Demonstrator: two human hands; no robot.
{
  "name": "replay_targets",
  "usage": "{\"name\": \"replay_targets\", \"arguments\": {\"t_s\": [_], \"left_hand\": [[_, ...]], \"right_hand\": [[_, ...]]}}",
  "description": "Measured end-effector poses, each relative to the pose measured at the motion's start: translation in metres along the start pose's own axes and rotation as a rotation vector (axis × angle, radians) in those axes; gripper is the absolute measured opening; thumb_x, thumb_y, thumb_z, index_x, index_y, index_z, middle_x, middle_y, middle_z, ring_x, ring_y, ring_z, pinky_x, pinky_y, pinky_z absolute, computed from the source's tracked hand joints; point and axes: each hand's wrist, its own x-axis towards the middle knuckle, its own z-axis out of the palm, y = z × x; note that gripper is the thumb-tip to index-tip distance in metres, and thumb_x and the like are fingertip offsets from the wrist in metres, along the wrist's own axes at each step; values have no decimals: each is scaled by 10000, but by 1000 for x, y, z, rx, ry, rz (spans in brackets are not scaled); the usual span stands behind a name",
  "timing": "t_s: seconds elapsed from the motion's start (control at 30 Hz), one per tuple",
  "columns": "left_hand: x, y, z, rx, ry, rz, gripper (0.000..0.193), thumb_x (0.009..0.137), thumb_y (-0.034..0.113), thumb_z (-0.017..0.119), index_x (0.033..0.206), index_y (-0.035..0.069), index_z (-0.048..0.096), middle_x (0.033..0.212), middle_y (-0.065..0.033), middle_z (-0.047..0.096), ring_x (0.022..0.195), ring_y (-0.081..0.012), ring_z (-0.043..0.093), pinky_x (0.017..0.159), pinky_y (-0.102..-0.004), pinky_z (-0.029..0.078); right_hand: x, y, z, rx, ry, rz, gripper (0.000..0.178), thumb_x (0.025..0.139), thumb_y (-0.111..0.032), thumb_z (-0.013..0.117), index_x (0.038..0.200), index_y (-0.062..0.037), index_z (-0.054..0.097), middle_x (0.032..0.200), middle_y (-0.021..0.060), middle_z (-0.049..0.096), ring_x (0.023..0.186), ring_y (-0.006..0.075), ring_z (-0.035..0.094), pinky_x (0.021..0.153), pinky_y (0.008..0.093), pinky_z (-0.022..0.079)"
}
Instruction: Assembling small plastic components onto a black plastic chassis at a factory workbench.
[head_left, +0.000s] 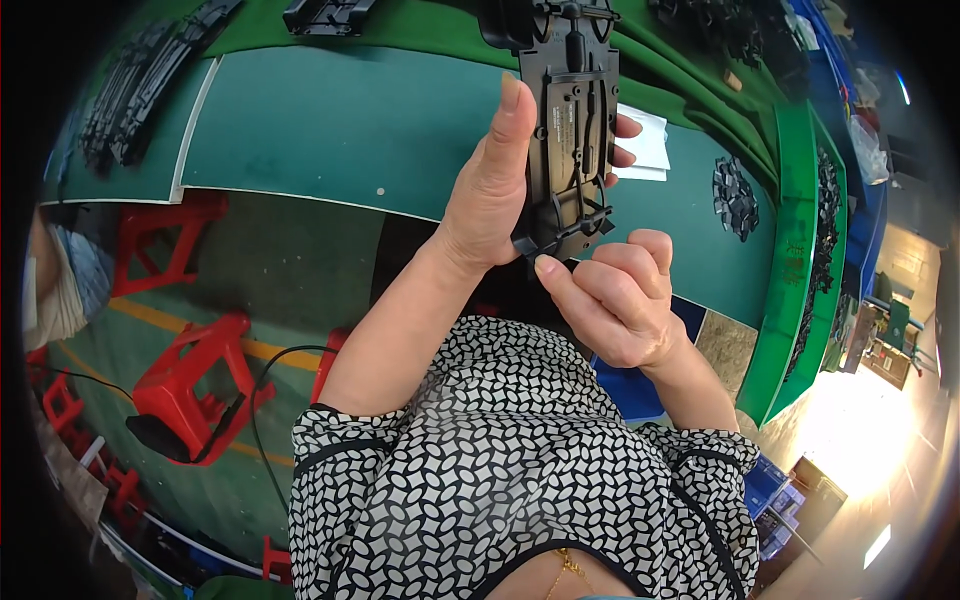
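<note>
A long black plastic toy-car chassis [572, 130] is held up over the table's front edge, its ribbed side facing me. My left hand [495, 175] grips it from the left; the thumb lies along the side and the fingertips show past the right edge. My right hand [620, 295] is closed at the chassis's near end, thumb against a small black part [545, 245] there. Whether that part is separate or fixed to the chassis I cannot tell. The curled fingers hide anything else inside the right hand.
A green table [320, 130] spans the front. Black strip-like parts [150, 85] lie at far left, with a small black pile [735, 198] at right beside a green bin [790, 270] of black pieces. White paper [645, 145] lies behind the chassis. Red stools [195, 390] stand lower left.
</note>
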Motion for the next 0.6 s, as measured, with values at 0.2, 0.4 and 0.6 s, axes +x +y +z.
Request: {"name": "replay_targets", "arguments": {"t_s": [0.2,0.4,0.6], "left_hand": [[-1,1,2,-61,36,-2,826,815,740,342,1109,-6,542,1042,-93,601,926,-154,580,837,-299,487],[-1,1,2,-40,34,10,828,813,742,343,1105,-6,547,1044,-96,601,927,-153,581,837,-296,486],[-5,0,2,-47,35,17,823,817,733,354,1117,-10,545,1056,-102,602,928,-155,581,836,-294,487]], "right_hand": [[1,1,2,4,-16,-1,351,551,-107,656,887,-5,669,771,-13,515,707,141,507,656,299,354],[1,2,4,26,-15,-5,357,549,-106,646,886,10,665,776,-2,514,711,147,508,665,302,364],[-1,0,6,54,-14,5,351,549,-107,642,877,16,665,778,6,515,711,153,509,680,307,381]]}}
